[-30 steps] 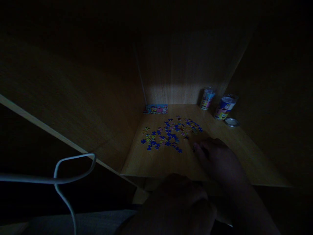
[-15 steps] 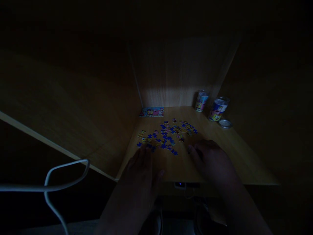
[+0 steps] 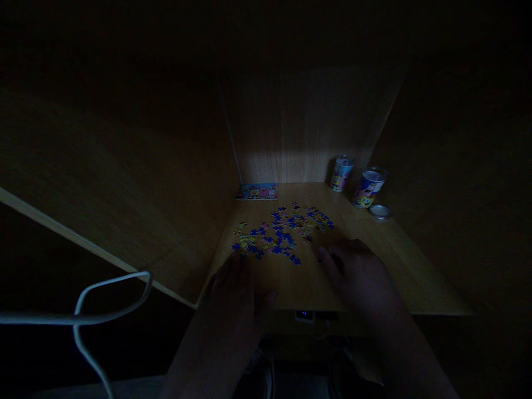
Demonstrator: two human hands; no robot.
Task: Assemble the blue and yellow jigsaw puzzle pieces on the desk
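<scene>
The scene is very dark. Several loose blue and yellow puzzle pieces [image 3: 282,233] lie scattered on a wooden desk [image 3: 390,255]. My left hand [image 3: 236,285] rests flat near the desk's front edge, fingers stretched toward the nearest pieces at the left of the scatter. My right hand [image 3: 357,271] lies palm down just right of the pieces, fingers slightly curled on the wood; whether anything is under them is hidden.
A colourful puzzle picture card [image 3: 257,192] lies at the back left. Two printed tins [image 3: 341,173] [image 3: 368,188] stand at the back right, a round lid [image 3: 380,211] beside them. Wooden walls enclose the desk. A white cable [image 3: 108,288] loops at the left.
My left hand came up from my lap onto the desk's front edge and reached toward the left pieces. My right hand stayed almost still. The view shifted slightly.
</scene>
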